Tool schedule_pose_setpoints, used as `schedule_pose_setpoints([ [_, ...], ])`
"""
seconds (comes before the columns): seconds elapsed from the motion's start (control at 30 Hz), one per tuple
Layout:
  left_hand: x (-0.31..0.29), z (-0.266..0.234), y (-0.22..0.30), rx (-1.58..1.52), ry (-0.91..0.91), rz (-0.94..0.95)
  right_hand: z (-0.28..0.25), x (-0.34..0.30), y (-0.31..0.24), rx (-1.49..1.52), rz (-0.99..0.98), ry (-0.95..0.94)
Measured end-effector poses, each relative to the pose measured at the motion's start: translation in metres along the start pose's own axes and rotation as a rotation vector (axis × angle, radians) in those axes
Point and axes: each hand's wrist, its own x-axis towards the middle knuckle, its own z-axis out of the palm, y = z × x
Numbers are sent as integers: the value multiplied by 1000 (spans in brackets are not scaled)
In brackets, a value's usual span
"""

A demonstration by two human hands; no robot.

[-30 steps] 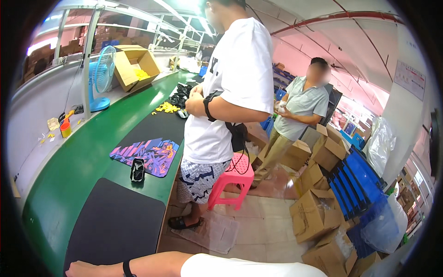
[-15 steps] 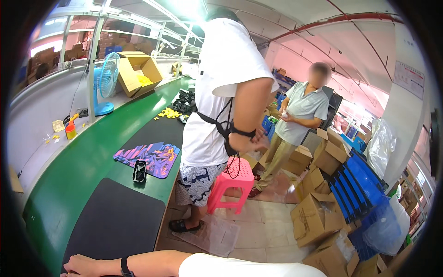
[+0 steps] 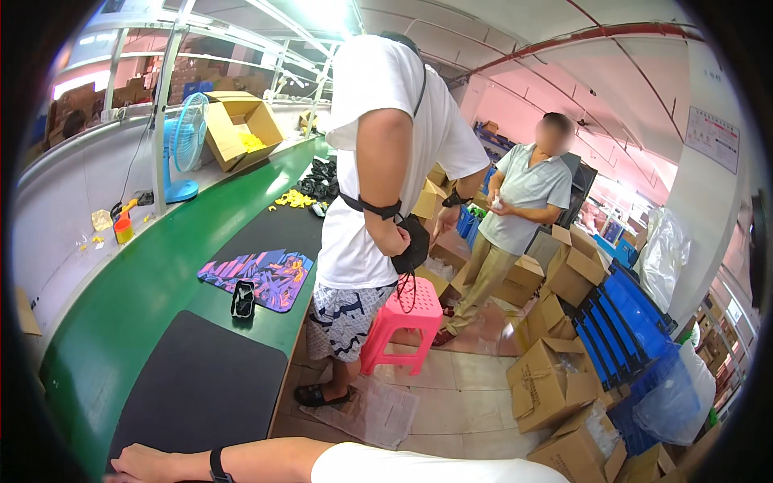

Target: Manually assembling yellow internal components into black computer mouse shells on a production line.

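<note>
My right hand (image 3: 142, 464) rests on the near edge of a dark grey mat (image 3: 213, 378) at the lower left. A black strap (image 3: 219, 465) circles its wrist, and a white sleeve covers the upper arm. Most of its fingers are cut off by the lower edge, so I cannot see what they hold, if anything. My left hand is out of view. Beyond the mat, a small black tray-like item (image 3: 243, 299) lies against a colourful patterned mat (image 3: 262, 275) on the green table (image 3: 105, 338).
A co-worker in a white shirt (image 3: 366, 225) stands by a pink stool (image 3: 403, 322), hands near a black waist pouch (image 3: 415, 244). Another person (image 3: 531, 193) stands farther back. Cardboard boxes (image 3: 555, 382) and blue crates (image 3: 620, 322) line the right. A blue fan (image 3: 187, 145) stands left.
The nearby co-worker has shifted and leaned over; their arms are now lower and apart, one hand at the waist pouch. My right hand has stayed in place.
</note>
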Motion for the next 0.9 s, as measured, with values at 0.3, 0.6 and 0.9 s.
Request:
schedule_pose_setpoints([
  [0.3,1,0,1,-35,22,9,0,2,3,-1,-6,0],
  [0.6,-4,8,18,-16,21,-34,5,1,7,1,-10,0],
  [0.9,-2,6,14,24,7,-6,7,2,11,-2,-19,-1],
])
